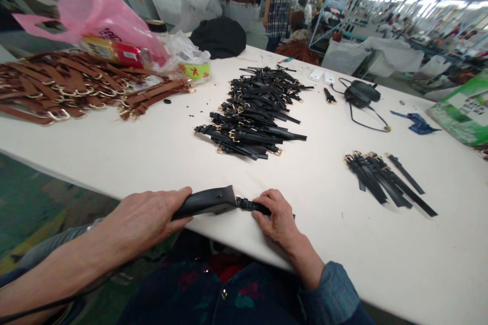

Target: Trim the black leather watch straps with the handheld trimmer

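Observation:
My left hand (156,213) is closed around a black corded handheld tool (209,200), shaped like a hair clipper. The wide end of the tool points right, close to the buckle end of a short black strap (247,204). Whether the two touch I cannot tell. Fingers and thumb of my right hand (276,218) pinch that strap near the table's front edge, hiding most of its length. Beyond my hands lies a heap of black buckled straps (255,111). A smaller group of black straps (377,177) is spread out on the right.
Brown buckled straps (64,81) are piled at the left of the white table (160,155), beside a pink plastic bag (102,10). A black corded device (361,94) and a green package (463,109) lie at the right. A person in a checked apron (280,5) stands beyond the table.

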The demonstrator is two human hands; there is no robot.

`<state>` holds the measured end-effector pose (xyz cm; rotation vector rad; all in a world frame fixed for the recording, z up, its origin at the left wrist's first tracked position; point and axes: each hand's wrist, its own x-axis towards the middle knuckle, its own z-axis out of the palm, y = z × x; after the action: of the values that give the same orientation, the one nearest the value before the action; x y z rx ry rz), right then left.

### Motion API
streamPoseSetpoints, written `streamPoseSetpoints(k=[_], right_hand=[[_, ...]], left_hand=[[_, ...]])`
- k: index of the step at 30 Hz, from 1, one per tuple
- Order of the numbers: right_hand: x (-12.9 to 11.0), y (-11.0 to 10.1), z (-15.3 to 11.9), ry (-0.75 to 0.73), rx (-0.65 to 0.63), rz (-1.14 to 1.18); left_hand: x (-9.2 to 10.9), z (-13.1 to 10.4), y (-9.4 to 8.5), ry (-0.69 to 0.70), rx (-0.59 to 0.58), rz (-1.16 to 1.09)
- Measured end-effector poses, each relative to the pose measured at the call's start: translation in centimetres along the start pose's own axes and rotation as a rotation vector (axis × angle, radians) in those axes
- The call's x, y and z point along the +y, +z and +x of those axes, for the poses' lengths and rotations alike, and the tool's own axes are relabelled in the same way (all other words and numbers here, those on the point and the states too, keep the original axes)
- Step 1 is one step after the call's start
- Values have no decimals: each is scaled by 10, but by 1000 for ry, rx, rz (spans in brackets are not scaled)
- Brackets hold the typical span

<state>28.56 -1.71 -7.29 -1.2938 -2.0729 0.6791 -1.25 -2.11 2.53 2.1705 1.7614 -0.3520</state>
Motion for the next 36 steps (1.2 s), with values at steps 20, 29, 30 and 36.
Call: streamPoseSetpoints(k=[20,29,30,36], right_hand=[[-11,7,7,87,47,-51],[-7,10,8,1,96,-24],[-8,10,9,-3,93,-28],[-18,9,17,85,-20,-205]], left_hand=[[8,11,0,-18,19,28],[20,15,-9,-11,-1,86],[21,16,-9,-17,-4,90],[18,17,0,-26,7,79]])
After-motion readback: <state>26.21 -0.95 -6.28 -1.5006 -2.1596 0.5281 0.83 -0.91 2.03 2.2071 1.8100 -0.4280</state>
